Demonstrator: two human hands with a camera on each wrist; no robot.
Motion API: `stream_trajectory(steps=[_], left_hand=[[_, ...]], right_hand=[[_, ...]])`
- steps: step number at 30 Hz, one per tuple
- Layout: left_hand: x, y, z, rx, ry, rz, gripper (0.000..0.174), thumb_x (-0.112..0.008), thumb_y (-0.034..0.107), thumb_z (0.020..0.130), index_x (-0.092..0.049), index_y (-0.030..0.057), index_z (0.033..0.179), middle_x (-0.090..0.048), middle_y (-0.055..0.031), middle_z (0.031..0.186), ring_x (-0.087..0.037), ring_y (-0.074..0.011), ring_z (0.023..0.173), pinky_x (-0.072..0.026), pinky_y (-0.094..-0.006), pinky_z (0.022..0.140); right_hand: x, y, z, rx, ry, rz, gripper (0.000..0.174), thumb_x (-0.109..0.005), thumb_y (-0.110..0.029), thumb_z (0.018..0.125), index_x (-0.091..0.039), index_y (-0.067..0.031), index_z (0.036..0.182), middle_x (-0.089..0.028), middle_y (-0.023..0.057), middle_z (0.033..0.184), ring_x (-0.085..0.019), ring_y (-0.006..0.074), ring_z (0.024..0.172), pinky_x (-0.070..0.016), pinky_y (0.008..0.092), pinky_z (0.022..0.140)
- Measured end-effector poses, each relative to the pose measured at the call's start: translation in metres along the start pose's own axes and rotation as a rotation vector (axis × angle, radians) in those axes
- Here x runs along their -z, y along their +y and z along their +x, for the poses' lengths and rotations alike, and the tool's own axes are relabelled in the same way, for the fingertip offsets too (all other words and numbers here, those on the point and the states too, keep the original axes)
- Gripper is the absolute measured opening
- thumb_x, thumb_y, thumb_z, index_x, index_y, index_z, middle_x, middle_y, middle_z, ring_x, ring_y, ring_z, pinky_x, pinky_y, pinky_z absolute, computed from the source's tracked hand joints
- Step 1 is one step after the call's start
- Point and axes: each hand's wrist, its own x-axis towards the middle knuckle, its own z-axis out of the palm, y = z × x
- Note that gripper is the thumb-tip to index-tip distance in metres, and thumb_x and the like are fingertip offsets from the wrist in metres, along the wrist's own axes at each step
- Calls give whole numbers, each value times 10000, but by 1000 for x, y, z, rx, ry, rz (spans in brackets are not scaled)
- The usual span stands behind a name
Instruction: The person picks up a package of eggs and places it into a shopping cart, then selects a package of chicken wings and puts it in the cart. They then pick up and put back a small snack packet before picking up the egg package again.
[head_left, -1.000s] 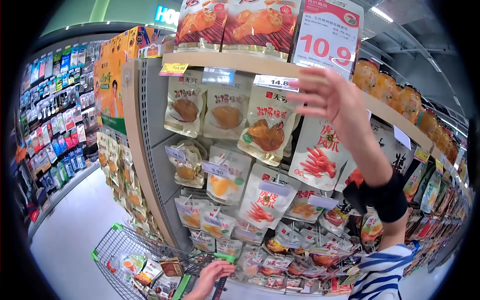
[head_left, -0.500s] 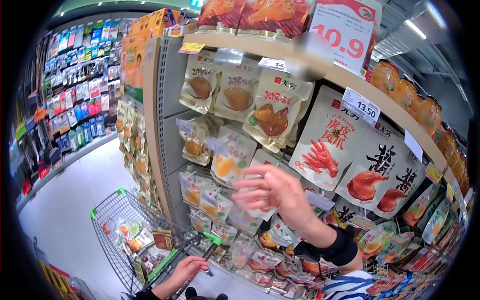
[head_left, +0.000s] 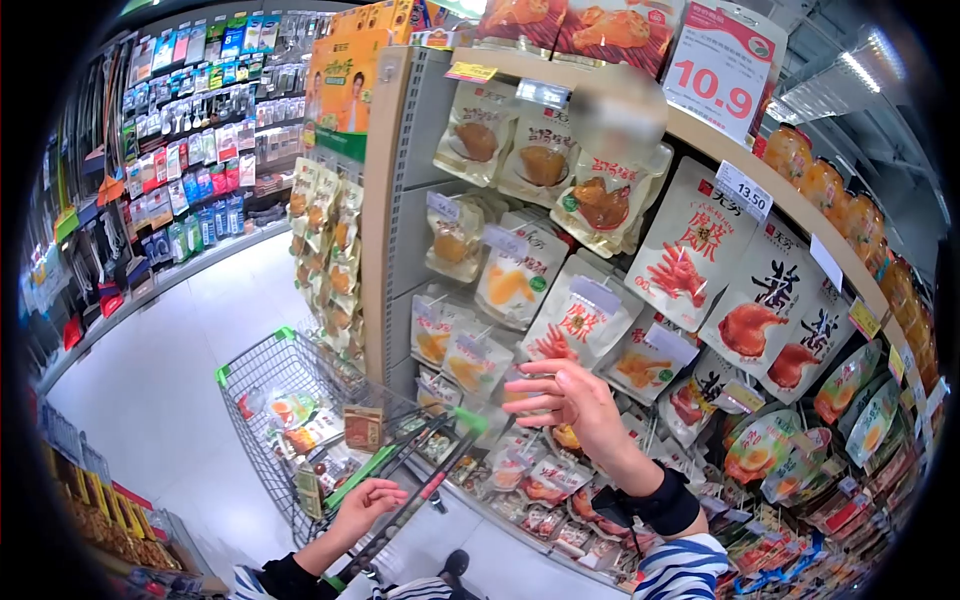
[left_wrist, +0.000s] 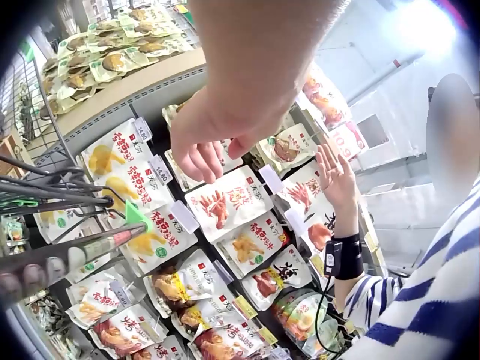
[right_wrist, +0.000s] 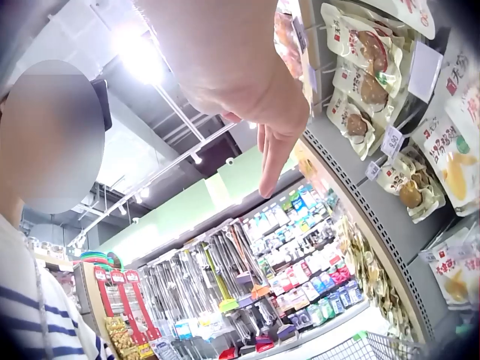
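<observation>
In the head view my right hand (head_left: 577, 408) is held up with its fingers spread in front of hanging snack bags, with nothing in its grasp. Just behind it hangs a white chicken-feet bag (head_left: 572, 308). In the right wrist view this hand (right_wrist: 255, 97) points its fingers downward, away from the shelf. My left hand (head_left: 368, 507) hovers beside the handle (head_left: 455, 463) of a shopping cart (head_left: 250, 420), fingers loosely bent and holding nothing. The left wrist view shows the same hand (left_wrist: 206, 139) apart from the handle. Several packets (head_left: 305, 430) lie in the cart.
A tall rack of bagged meat snacks curves along the right, with a price tag (head_left: 745, 190) on its wooden edge. Above it stand a large price sign (head_left: 715, 75) and orange jars (head_left: 820, 185). An orange display box (head_left: 345, 85) tops the rack's end. White floor (head_left: 175, 330) extends left.
My right hand has come down from the upper shelf edge to the lower bags. The head view has shifted, bringing more of the cart and floor in. My left hand stays near the cart handle.
</observation>
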Motion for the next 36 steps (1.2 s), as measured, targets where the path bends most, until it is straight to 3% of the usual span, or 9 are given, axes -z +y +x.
stream_trajectory(steps=[7, 8, 10, 13, 19, 21, 25, 29, 36], left_hand=[[88, -47, -90, -113, 134, 442, 278, -556, 67, 785, -472, 49, 1050, -566, -37, 978, -528, -93, 870, -412, -210, 696], [96, -47, -103, -36, 153, 528, 283, -568, 74, 769, -485, 39, 1037, -568, -58, 975, -535, -123, 875, -419, -237, 706], [108, -50, -124, -173, 206, 803, 358, -602, 139, 731, -489, 21, 1049, -554, -132, 983, -541, -246, 895, -418, -300, 768], [119, -56, -150, -160, 227, 867, 397, -597, 183, 736, -477, 26, 1081, -512, -167, 1049, -484, -304, 978, -385, -345, 838], [114, -81, -163, -288, 149, 976, 425, -608, 201, 727, -471, 19, 1086, -498, -174, 1069, -459, -325, 1003, -378, -359, 852], [112, -94, -161, -281, 81, 939, 427, -595, 236, 742, -469, 50, 1105, -501, -158, 1063, -445, -305, 1035, -314, -406, 918], [97, -105, -161, -287, 47, 1214, 418, -568, 310, 752, -487, 71, 1085, -527, -118, 974, -476, -259, 975, -191, -540, 939], [89, -107, -161, -226, 37, 1211, 421, -579, 321, 744, -499, 82, 1081, -539, -86, 810, -496, -249, 855, -185, -536, 944], [79, -121, -162, -153, 13, 1209, 405, -595, 324, 730, -519, 91, 1053, -560, -61, 814, -506, -244, 825, -189, -545, 935]], right_hand=[[-84, 129, -16, -63, 139, -89, 307, -372, -213, 893, -426, -16, 1122, -530, 126, 1055, -555, 204, 928, -464, 274, 739], [-92, 162, -18, -25, 149, -147, 287, -377, -194, 894, -439, -5, 1101, -536, 110, 1040, -554, 177, 920, -459, 257, 719], [-112, 211, -27, -85, 183, -359, 292, -467, -210, 851, -480, -12, 1065, -544, 110, 1034, -565, 177, 867, -442, 270, 710], [-161, 248, -43, 147, 173, -887, 287, -514, -190, 793, -501, -34, 1033, -526, 141, 1030, -503, 292, 957, -396, 368, 825], [-193, 327, -56, 151, 0, -1311, 282, -520, -274, 777, -530, -72, 973, -502, 100, 1082, -404, 265, 1094, -214, 485, 960], [-192, 344, -57, 135, -12, -1391, 265, -512, -320, 772, -554, -85, 885, -519, 73, 1010, -407, 242, 1088, -159, 554, 950], [-193, 346, -62, 160, 56, -1383, 230, -508, -312, 774, -570, -90, 763, -515, 37, 900, -409, 208, 1056, -171, 558, 945], [-187, 346, -64, 215, 43, -1328, 224, -502, -302, 780, -550, -87, 743, -500, 38, 842, -430, 202, 994, -202, 543, 938], [-177, 345, -79, 213, 42, -1257, 204, -507, -289, 773, -546, -93, 734, -497, 30, 829, -434, 193, 974, -194, 530, 946]])
